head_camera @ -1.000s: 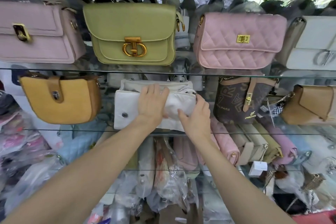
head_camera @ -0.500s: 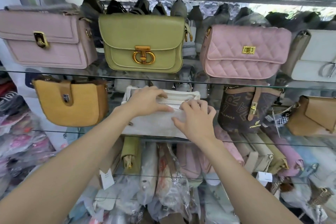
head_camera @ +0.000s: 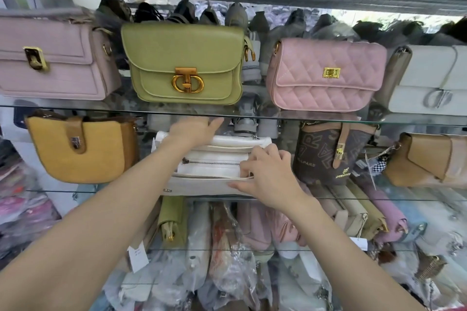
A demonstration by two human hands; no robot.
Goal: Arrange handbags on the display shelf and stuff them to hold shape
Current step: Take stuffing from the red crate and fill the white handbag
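Head view: left hand point(head_camera: 194, 131) flat-fingered over the white bag point(head_camera: 214, 166), right hand point(head_camera: 267, 179) pinching its front edge.

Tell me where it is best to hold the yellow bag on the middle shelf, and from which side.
Probably grip the yellow bag by its upper corners, coming from the front. It stands upright facing outward, its top edge is free below the glass shelf above, and its rounded bottom gives less hold.
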